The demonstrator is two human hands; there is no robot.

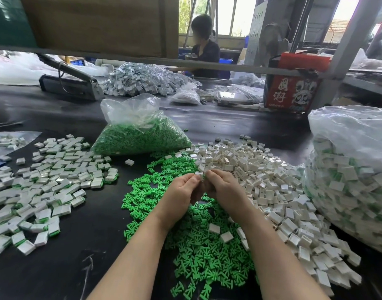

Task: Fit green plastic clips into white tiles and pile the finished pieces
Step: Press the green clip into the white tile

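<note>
Green plastic clips (198,247) lie in a loose heap across the lower middle of the frame on the black table (62,271). Above that heap, at the centre, the left hand (181,191) and right hand (224,189) meet with fingers curled inward, pinching between them a small piece (202,176) that shows white and a trace of green; most of it is hidden by the fingertips. White tiles (272,187) spread in a broad pile to the right of the hands, touching the clip heap. Finished pieces (45,187), white with green edges, are scattered over the left of the frame. At upper centre sits a clear bag of clips (140,135); a large clear bag of finished pieces (350,180) fills the right edge. A red box (291,87) stands at upper right, and another person (204,46) sits beyond the table at top centre.
</note>
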